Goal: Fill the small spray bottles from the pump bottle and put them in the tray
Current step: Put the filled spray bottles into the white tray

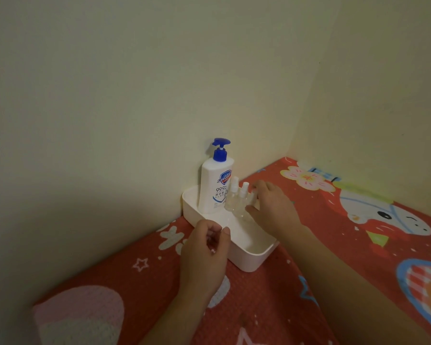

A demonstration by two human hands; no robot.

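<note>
A white pump bottle [214,185] with a blue pump head stands upright at the far end of a white rectangular tray [253,260] in the wall corner. Beside it in the tray stand small clear spray bottles [237,202] with white tops. My right hand [271,207] reaches into the tray with thumb and fingers around the nearest spray bottle. My left hand [204,250] hovers at the tray's near left rim, fingers loosely curled, holding nothing that I can see.
The tray sits on a red patterned mat [259,307] with cartoon prints. Pale walls [135,95] close in behind and on the right. A pink and white patch [80,317] lies on the mat at the lower left.
</note>
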